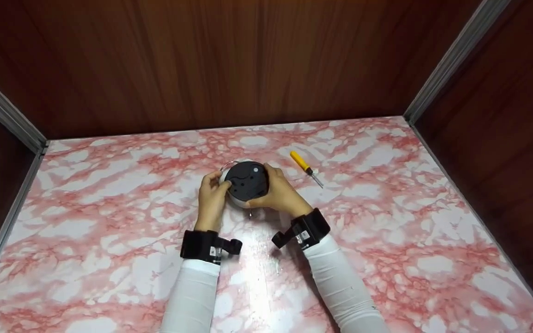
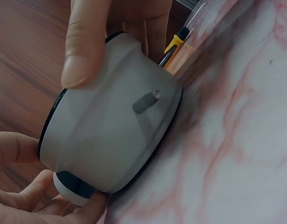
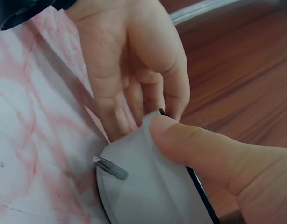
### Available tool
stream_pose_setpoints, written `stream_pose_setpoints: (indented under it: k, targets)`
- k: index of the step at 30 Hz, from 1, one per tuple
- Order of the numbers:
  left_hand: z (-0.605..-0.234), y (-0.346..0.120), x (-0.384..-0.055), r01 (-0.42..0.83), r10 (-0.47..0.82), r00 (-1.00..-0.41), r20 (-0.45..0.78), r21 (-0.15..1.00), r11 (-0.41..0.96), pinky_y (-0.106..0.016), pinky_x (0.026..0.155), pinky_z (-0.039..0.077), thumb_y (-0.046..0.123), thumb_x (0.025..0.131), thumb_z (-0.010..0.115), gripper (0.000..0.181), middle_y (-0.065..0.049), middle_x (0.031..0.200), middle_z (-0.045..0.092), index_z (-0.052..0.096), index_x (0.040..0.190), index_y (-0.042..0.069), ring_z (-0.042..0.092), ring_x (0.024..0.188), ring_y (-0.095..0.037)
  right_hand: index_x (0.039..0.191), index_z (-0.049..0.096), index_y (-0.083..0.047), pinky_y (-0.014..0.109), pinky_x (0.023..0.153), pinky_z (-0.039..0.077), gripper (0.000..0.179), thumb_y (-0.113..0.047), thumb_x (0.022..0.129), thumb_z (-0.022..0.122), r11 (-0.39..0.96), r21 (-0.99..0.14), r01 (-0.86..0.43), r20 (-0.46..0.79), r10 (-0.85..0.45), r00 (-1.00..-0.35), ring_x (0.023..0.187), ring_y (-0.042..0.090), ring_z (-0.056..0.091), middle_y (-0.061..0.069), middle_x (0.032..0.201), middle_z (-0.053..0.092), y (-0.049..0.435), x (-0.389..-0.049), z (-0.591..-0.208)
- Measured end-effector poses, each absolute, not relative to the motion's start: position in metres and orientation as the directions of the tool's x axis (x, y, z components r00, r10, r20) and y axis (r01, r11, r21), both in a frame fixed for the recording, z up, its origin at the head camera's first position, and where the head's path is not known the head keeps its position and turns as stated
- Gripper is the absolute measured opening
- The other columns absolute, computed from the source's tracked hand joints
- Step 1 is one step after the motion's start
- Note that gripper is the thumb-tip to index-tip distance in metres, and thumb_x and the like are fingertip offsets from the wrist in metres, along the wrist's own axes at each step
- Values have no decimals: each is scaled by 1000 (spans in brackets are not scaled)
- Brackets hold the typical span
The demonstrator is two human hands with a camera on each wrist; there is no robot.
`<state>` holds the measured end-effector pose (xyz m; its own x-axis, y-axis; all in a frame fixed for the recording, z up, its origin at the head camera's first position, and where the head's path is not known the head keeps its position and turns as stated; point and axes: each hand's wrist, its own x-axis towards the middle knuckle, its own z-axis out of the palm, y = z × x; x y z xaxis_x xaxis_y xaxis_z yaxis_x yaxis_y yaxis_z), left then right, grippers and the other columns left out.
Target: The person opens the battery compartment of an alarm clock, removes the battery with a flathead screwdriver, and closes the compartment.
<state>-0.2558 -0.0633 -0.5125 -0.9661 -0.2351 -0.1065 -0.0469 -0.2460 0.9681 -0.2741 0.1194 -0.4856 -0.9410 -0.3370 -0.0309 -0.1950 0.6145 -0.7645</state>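
A round white alarm clock, its black back facing up, is held between both hands near the middle of the tabletop. My left hand grips its left edge, thumb by the black back and fingers at the side. The right hand holds the opposite side, its thumb along the pale casing in the right wrist view. A short grey peg-like foot sticks out of the casing. Beside the left fingers sits a rounded white and dark part. The clock's front face is hidden.
A yellow-handled screwdriver lies right of the clock, its metal shaft pointing toward the lower right. The red-and-white marbled tabletop is bordered by brown wood-grain panels at the back and sides, with metal corner strips.
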Motion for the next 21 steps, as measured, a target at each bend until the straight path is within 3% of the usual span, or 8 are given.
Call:
stream_pose_setpoints:
  k: [13, 19, 21]
  targets:
    - [-513, -77, -258, -100, -139, -982, -124, 980, -172, -41, 118, 31, 9, 99, 57, 56, -24, 158, 35, 39, 150, -7, 27, 149, -34, 158, 28, -2, 44, 119, 28, 116, -32, 68, 96, 596, -763, -248, -27, -414, -910, 144, 31, 36, 20, 158, 35, 135, -282, -488]
    - [-512, -80, -256, -91, -108, -989, -102, 990, -107, -46, 116, 35, 14, 100, 60, 60, -25, 160, 31, 37, 153, -4, 26, 150, -37, 157, 32, -4, 43, 118, 30, 113, -30, 67, 97, 567, -768, -297, 11, -452, -892, 141, 29, 40, 16, 157, 39, 140, -286, -491]
    - [-513, -81, -257, -80, -103, -991, -88, 993, -83, -45, 118, 31, 14, 100, 61, 61, -25, 160, 31, 37, 153, -4, 26, 150, -37, 157, 34, -6, 43, 116, 32, 112, -30, 67, 97, 557, -769, -313, 19, -469, -883, 139, 27, 43, 15, 156, 41, 142, -287, -492]
